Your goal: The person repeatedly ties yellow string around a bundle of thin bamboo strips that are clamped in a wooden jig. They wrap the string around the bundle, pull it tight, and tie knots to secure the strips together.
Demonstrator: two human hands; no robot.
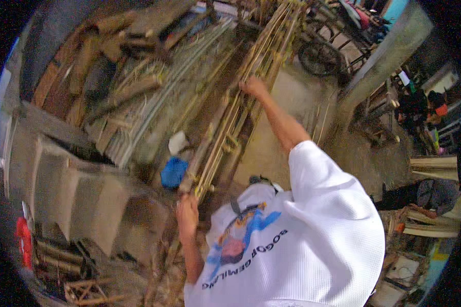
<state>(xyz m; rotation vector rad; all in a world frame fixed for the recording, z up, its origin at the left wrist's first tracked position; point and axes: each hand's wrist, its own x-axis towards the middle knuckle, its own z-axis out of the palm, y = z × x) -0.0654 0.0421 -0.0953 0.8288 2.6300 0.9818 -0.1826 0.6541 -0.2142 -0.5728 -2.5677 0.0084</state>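
Long, thin strips that look like bamboo (225, 138) run away from me in a bundle, from near my waist to the top of the head view. My right hand (253, 87) reaches far out with the arm stretched. Its fingers are closed round strips about midway along the bundle. Close to my body, my left hand (188, 209) is closed at the near end of the strips. Blur hides exactly how many strips each hand holds. Left of the near end are a blue object (174, 172) and a whitish lump (177, 143).
Scrap wood and boards (123, 46) are heaped at the far left, beside pale long strips (164, 97). Stepped concrete blocks (82, 194) stand at the left. A dark wheel (318, 58) and a sloping pillar (389, 56) are at the far right. Cut wood (430, 222) lies stacked at right.
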